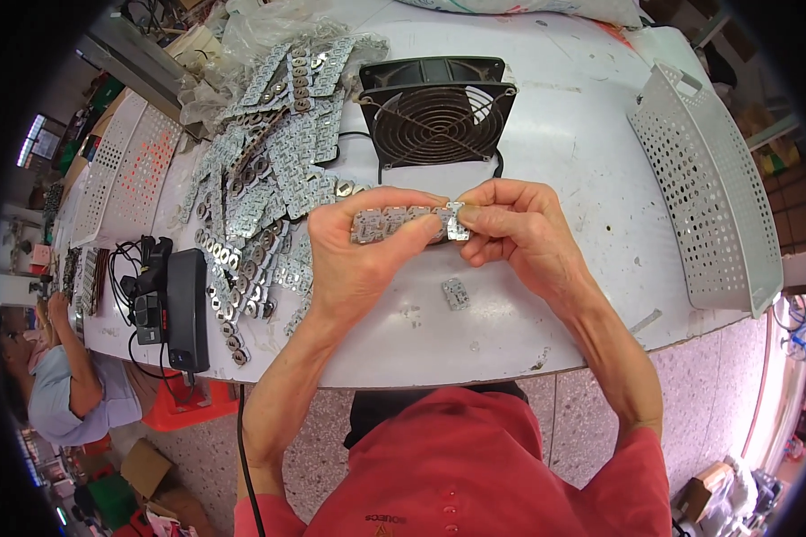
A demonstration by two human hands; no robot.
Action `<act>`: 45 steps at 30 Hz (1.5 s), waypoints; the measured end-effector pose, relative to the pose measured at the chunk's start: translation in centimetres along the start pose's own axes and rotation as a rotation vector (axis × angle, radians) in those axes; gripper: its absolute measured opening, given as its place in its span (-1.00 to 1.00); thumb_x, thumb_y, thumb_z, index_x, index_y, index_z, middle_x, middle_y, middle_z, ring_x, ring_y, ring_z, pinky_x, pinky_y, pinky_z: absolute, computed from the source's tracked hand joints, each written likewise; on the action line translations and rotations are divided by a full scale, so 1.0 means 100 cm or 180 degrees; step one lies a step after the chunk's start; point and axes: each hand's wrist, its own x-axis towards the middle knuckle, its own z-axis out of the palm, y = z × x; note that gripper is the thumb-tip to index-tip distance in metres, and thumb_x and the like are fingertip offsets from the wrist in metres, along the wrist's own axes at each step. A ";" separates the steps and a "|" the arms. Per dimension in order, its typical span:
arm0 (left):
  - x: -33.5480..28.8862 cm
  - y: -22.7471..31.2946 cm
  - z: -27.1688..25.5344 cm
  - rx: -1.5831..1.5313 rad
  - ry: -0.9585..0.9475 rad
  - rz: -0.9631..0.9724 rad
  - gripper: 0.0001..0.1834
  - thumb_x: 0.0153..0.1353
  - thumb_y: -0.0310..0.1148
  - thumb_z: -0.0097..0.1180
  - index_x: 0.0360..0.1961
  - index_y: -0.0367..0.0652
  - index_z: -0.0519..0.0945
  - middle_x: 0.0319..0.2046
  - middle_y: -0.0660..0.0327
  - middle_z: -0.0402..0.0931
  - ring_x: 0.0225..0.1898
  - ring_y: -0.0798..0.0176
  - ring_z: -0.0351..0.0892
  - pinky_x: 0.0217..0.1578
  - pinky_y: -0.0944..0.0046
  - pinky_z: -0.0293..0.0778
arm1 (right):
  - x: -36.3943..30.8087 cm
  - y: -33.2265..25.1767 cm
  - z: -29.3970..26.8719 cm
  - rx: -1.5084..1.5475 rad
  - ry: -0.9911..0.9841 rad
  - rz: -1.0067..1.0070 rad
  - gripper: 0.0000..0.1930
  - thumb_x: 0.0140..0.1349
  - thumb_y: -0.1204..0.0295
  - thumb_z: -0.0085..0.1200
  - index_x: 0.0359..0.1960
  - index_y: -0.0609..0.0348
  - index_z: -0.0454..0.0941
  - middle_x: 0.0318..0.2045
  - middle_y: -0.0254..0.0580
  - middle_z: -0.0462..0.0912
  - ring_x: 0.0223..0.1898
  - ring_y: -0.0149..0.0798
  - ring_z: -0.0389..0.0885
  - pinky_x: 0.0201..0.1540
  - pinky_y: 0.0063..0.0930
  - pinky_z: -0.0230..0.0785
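My left hand (363, 246) grips a short silvery strip of small joined plates (381, 224), its thumb lying along the strip's face. At the strip's right end, my right hand (524, 228) pinches a shiny end plate (458, 221) between thumb and fingers. Whether that plate is still joined to the strip, I cannot tell. Both hands are close together above the white table (582, 215). Just below them a loose silvery plate (455, 294) lies flat on the tabletop.
A heap of similar silvery strips (278, 161) spreads at the left. A black fan (439, 116) stands behind my hands. Perforated baskets stand at the right (703, 188) and far left (125, 174). A black box (188, 309) with cables sits left; beyond it, another person (72, 385) works.
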 end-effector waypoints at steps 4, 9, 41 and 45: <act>-0.002 0.002 0.000 0.0598 0.0107 0.0309 -0.88 -0.05 -0.56 0.18 -0.42 -0.32 0.62 -0.58 0.25 0.57 -0.53 0.50 0.51 -0.51 0.52 0.42 | 0.003 0.001 -0.003 -0.0037 -0.0181 0.0113 -0.86 0.05 0.51 0.07 -0.39 0.34 0.55 -0.50 -0.15 0.58 -0.53 -0.41 0.56 -0.45 -0.59 0.46; 0.000 -0.004 -0.002 0.0693 0.0177 0.0282 -0.89 -0.06 -0.55 0.19 -0.44 -0.32 0.62 -0.60 0.26 0.56 -0.55 0.51 0.49 -0.53 0.52 0.40 | 0.008 0.004 -0.005 -0.0114 -0.0252 0.0118 -0.87 0.05 0.51 0.07 -0.38 0.34 0.55 -0.50 -0.16 0.58 -0.53 -0.42 0.56 -0.44 -0.60 0.46; 0.003 -0.002 -0.007 0.0023 -0.0138 -0.0279 -0.88 -0.08 -0.52 0.21 -0.45 -0.30 0.63 -0.57 0.24 0.56 -0.55 0.47 0.51 -0.50 0.53 0.42 | 0.000 0.006 -0.003 -0.0171 -0.0074 -0.0047 -0.87 0.02 0.51 0.09 -0.42 0.34 0.55 -0.54 -0.16 0.58 -0.57 -0.42 0.54 -0.48 -0.60 0.45; 0.002 -0.001 -0.007 0.0111 -0.0295 -0.0367 -0.89 -0.10 -0.54 0.21 -0.47 -0.30 0.64 -0.57 0.25 0.56 -0.52 0.46 0.50 -0.46 0.51 0.41 | -0.002 0.008 -0.005 -0.0185 -0.0048 -0.0007 -0.90 0.07 0.54 0.06 -0.40 0.34 0.54 -0.55 -0.20 0.57 -0.63 -0.47 0.52 -0.56 -0.66 0.40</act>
